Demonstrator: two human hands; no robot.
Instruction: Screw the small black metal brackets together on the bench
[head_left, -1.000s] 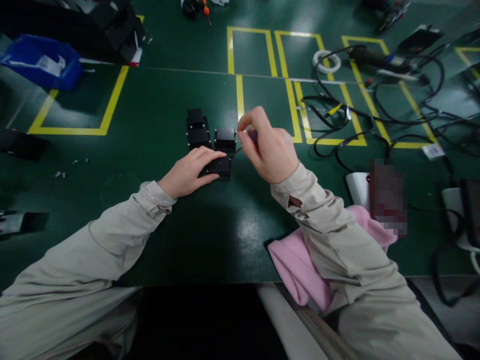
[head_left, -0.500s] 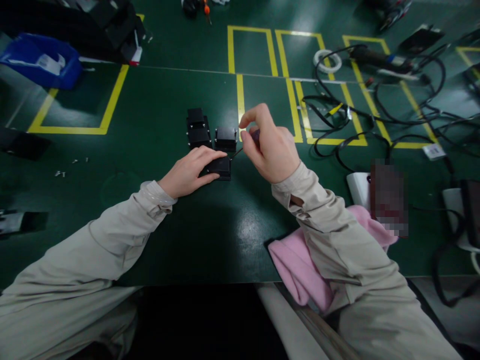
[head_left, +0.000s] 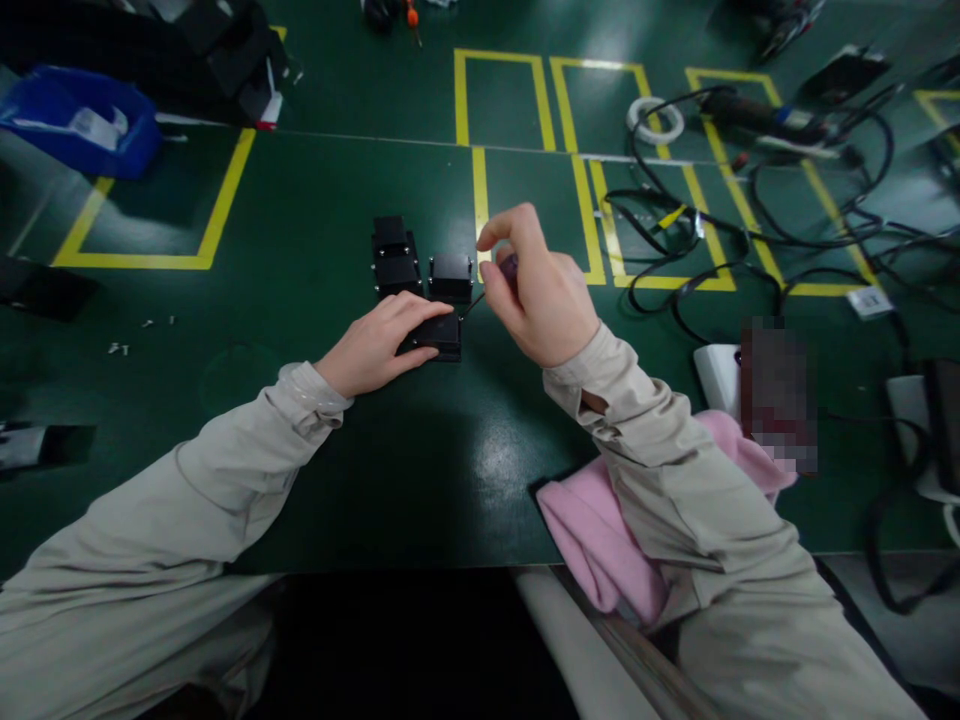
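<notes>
My left hand [head_left: 382, 343] grips a small black box [head_left: 442, 332] on the green table, thumb on its near side and fingers over its top. Closed around a screwdriver [head_left: 510, 266], my right hand [head_left: 541, 288] hovers just right of that box. The thin shaft slants down to a shiny screw at the box's right corner; most of the handle is hidden in my fingers. Just behind stands another black box [head_left: 451, 275] with screws at its sides. More black boxes [head_left: 395, 265] sit together to its left, partly behind my left hand.
Loose screws [head_left: 120, 348] lie at the left. A blue bin [head_left: 82, 125] stands at the far left. Tangled black cables [head_left: 675, 280] and a white tape roll [head_left: 655, 121] spread over the right. A pink cloth [head_left: 600, 530] lies under my right forearm at the table edge.
Both hands stay nearly in place. The screwdriver handle looks slightly shifted within my right hand's fingers; the boxes have not moved.
</notes>
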